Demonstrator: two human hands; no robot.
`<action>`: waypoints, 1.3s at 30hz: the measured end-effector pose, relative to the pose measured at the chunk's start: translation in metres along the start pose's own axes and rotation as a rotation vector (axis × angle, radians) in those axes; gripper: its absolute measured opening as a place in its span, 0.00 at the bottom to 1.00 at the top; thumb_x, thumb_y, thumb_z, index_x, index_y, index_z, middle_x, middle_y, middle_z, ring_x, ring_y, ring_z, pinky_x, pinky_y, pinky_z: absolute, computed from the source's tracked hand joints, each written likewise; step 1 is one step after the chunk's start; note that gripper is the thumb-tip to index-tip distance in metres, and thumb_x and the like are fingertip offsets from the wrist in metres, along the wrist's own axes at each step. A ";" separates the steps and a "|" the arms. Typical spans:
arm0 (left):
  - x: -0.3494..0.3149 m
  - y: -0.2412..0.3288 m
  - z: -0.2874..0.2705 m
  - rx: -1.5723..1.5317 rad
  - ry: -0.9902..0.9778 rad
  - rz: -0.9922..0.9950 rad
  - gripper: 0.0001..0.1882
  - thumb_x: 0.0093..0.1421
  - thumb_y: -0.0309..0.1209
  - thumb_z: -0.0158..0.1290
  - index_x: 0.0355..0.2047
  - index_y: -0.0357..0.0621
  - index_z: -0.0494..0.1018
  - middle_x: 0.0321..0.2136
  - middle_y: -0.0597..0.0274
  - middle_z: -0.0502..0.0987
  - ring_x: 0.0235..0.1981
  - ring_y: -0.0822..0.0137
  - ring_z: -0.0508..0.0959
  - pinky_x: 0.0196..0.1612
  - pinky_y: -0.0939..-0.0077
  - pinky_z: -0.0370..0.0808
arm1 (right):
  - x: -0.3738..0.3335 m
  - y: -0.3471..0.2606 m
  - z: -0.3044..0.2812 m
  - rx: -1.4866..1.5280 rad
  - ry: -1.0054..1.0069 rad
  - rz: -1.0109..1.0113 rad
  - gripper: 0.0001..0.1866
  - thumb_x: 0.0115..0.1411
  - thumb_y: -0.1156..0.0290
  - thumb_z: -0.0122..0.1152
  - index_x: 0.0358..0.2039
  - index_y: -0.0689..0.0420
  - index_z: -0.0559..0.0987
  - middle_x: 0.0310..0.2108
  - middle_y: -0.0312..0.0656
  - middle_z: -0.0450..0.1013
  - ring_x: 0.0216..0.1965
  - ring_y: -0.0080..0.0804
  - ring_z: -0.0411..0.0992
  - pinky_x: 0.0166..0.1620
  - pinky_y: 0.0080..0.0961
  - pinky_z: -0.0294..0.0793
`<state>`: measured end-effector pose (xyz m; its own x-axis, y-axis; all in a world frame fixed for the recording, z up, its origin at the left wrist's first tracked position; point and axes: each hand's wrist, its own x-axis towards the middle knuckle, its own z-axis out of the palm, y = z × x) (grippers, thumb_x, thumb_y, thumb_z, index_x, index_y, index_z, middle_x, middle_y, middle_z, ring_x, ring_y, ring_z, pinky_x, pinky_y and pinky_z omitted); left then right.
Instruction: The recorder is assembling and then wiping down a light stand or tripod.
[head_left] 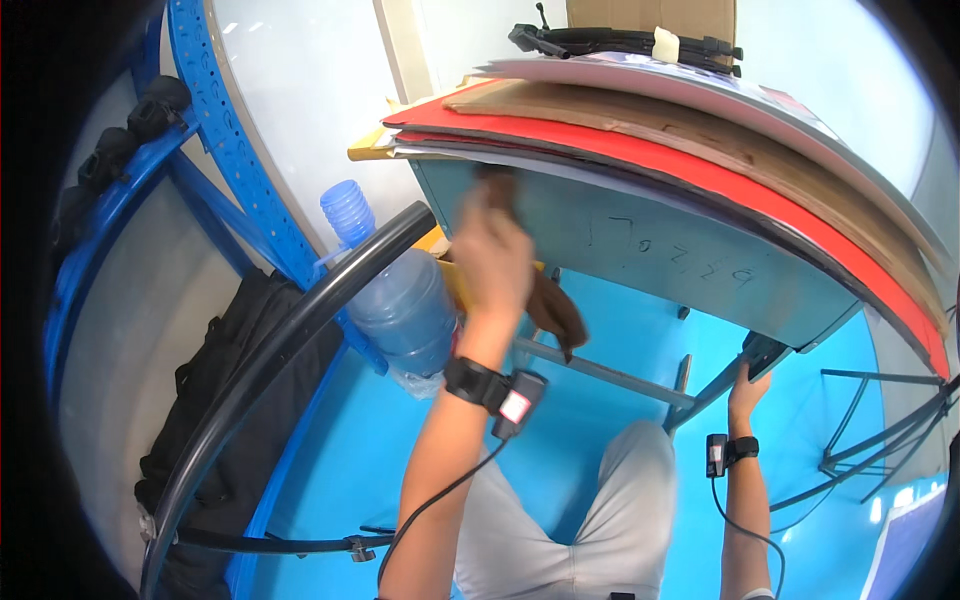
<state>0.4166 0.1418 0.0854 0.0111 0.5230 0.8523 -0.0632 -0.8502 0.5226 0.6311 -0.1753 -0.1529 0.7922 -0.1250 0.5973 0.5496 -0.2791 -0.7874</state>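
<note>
My left hand (490, 255), smeared by motion, is closed on a brown cloth (555, 312). It presses against the upper left of a grey-green metal panel (620, 240), the side of a table or desk. One end of the cloth shows above my fingers, and the rest hangs below the hand. Dark handwritten marks run across the panel. Lower right, my right hand (748, 392) is wrapped round the metal table leg (722, 385) just under the panel's corner; its fingers are partly hidden. Black straps with small devices sit on both wrists.
Red and brown boards (700, 165) overhang the panel, with a folded black tripod (630, 45) on top. At left are a thick black curved tube (300, 325), a blue water jug (400, 310), a blue rack (240, 140) and a black bag (240, 380). Thin black legs (850, 430) stand right.
</note>
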 end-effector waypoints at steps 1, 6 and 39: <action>0.002 0.003 0.000 -0.003 0.003 0.006 0.11 0.56 0.20 0.42 0.39 0.32 0.70 0.35 0.42 0.76 0.35 0.46 0.77 0.40 0.63 0.73 | -0.001 -0.001 0.002 0.028 0.006 0.001 0.13 0.54 0.76 0.55 0.40 0.65 0.71 0.35 0.46 0.72 0.37 0.33 0.71 0.42 0.30 0.69; -0.028 0.014 0.009 0.044 -0.112 0.246 0.11 0.55 0.19 0.43 0.38 0.35 0.71 0.35 0.46 0.76 0.35 0.42 0.75 0.37 0.55 0.73 | -0.005 -0.013 0.004 0.125 0.008 0.116 0.15 0.53 0.77 0.55 0.42 0.66 0.71 0.35 0.46 0.72 0.37 0.35 0.71 0.43 0.31 0.69; -0.005 0.013 0.018 -0.189 0.010 -0.075 0.08 0.60 0.22 0.41 0.38 0.34 0.67 0.29 0.50 0.76 0.30 0.56 0.76 0.37 0.68 0.72 | -0.030 0.030 0.018 -0.008 -0.223 0.237 0.16 0.63 0.61 0.51 0.32 0.64 0.73 0.20 0.39 0.70 0.22 0.26 0.68 0.29 0.27 0.68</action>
<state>0.4340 0.1269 0.0881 0.0133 0.5857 0.8105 -0.2489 -0.7831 0.5699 0.6289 -0.1624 -0.1972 0.9371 0.0241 0.3484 0.3413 -0.2743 -0.8990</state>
